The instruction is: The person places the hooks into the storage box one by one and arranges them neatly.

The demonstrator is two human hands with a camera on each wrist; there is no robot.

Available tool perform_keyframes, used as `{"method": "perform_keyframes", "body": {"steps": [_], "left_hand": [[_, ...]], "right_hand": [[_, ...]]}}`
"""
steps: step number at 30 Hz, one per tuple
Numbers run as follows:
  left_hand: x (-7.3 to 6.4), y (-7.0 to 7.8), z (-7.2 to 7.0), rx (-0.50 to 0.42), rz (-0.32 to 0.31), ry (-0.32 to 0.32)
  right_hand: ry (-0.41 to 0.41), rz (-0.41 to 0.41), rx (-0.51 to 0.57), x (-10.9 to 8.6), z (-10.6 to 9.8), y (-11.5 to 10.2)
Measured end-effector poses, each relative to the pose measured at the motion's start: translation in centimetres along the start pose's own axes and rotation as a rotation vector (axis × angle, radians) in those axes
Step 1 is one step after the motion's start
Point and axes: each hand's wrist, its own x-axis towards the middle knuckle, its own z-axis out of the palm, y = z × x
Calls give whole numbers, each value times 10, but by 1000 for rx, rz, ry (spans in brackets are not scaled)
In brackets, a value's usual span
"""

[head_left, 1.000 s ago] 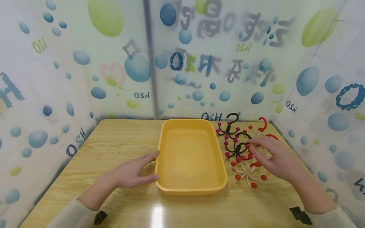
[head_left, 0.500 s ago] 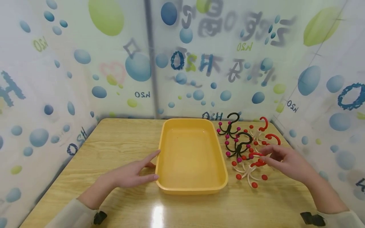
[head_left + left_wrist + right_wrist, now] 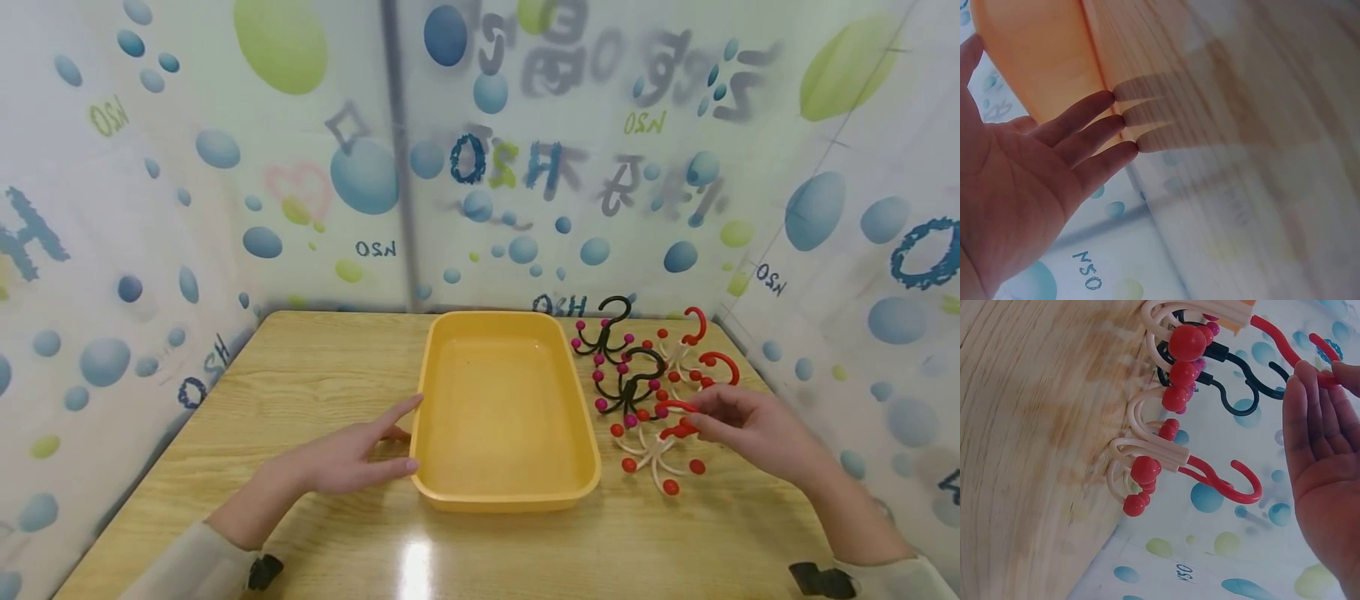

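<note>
My right hand (image 3: 757,433) pinches the red hook handle of the nearest claw massager (image 3: 657,450), between thumb and fingers. This massager has cream legs with red ball tips, which stand on the table; the right wrist view shows its red hook (image 3: 1279,340) running into my fingertips. My left hand (image 3: 337,460) touches the left side of a yellow tray (image 3: 502,417), thumb at the rim and fingers stretched out. In the left wrist view, several fingertips rest against the tray wall (image 3: 1047,44) near the table.
Two black massagers (image 3: 628,390) with pink ball tips stand right of the tray. Two more red-and-cream massagers (image 3: 681,346) stand at the back right, partly overlapped. A patterned curtain (image 3: 300,167) surrounds the wooden table (image 3: 315,367) at the back and sides.
My right hand has moved back toward me and slightly right, from above the black massagers to the nearest red hook, where its fingers have closed. The left hand and tray stay put.
</note>
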Motion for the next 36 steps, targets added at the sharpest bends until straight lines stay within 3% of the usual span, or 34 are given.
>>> {"method": "perform_keyframes", "body": {"steps": [16, 21, 29, 36], "left_hand": [[1, 0, -1, -15, -11, -10], [1, -1, -1, -16, -9, -8], [2, -1, 0, -17, -8, -8], [2, 0, -1, -21, -11, -15]], "right_hand": [[128, -43, -77, -1, -2, -13], [137, -63, -54, -1, -6, -22], [152, -113, -35, 8, -4, -44], [179, -174, -12, 26, -1, -69]]}}
